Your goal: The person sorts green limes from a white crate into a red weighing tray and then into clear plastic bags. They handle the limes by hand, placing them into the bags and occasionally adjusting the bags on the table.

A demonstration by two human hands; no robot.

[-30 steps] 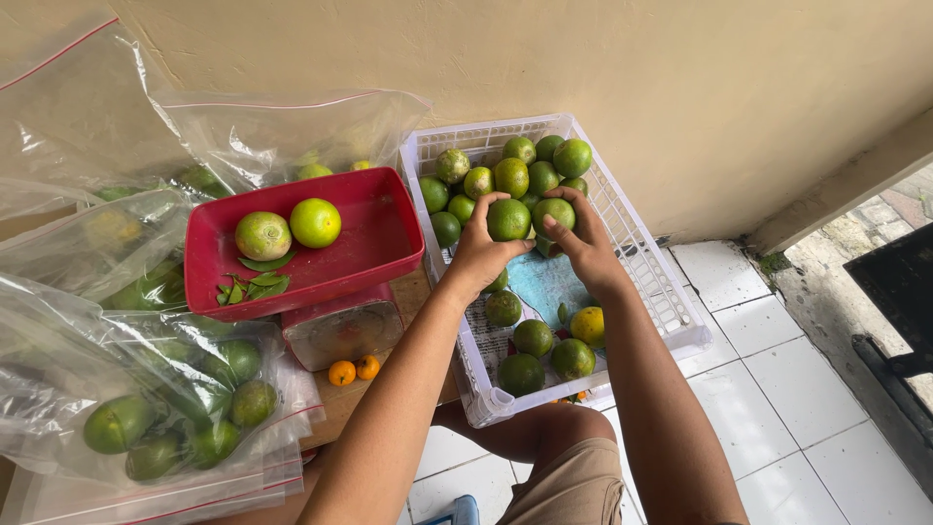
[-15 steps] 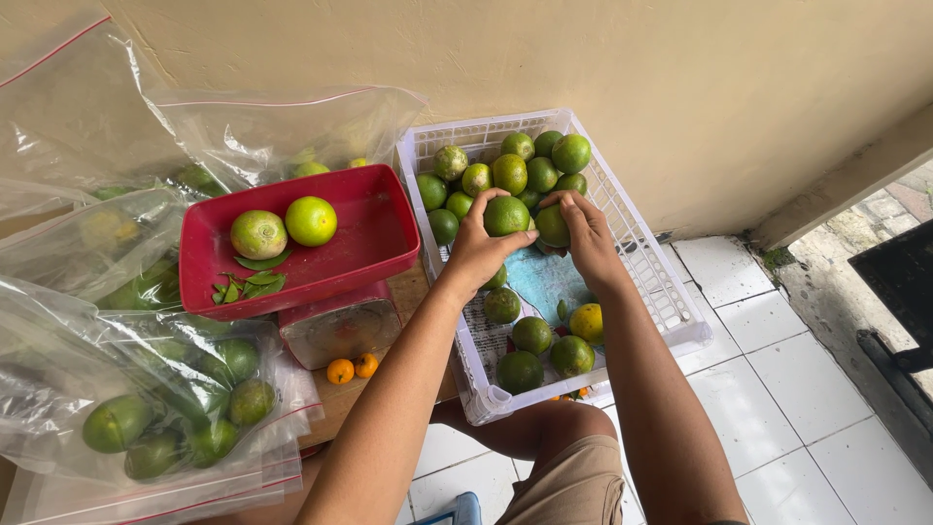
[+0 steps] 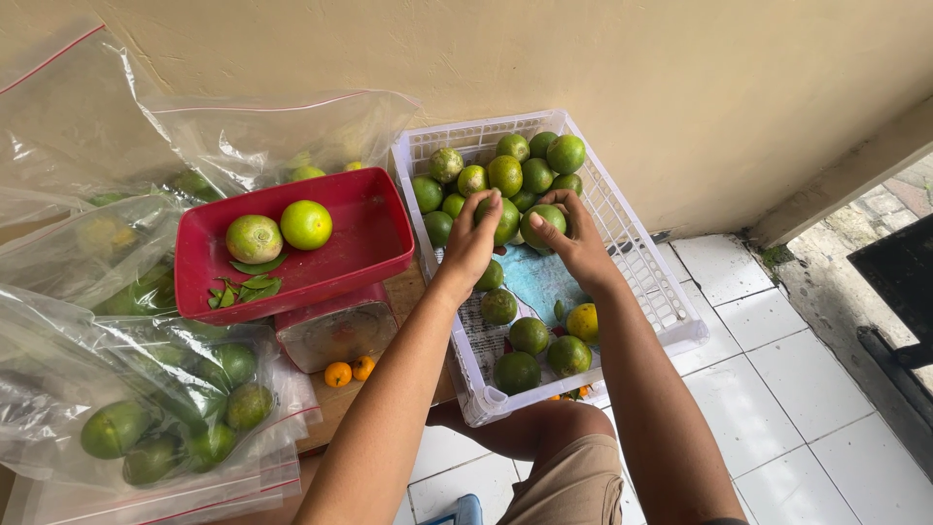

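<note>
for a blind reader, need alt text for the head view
Both hands reach into a white plastic crate of green citrus fruit, the left hand and the right hand each gripping a fruit. Left of the crate, a red tray holds two green fruits and leaves, with clear bags of fruit beside it.

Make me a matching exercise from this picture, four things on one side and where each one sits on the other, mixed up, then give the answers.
Things:
1. Left hand
2. Right hand
3. Small orange fruits
4. Green leaves

Places:
A. In the red tray, beside two green fruits
B. On the wood just below the scale
C. In the white crate, fingers around a green fruit
D. In the white crate, fingertips on another green fruit

Pairs: 1-D, 2-C, 3-B, 4-A
</note>
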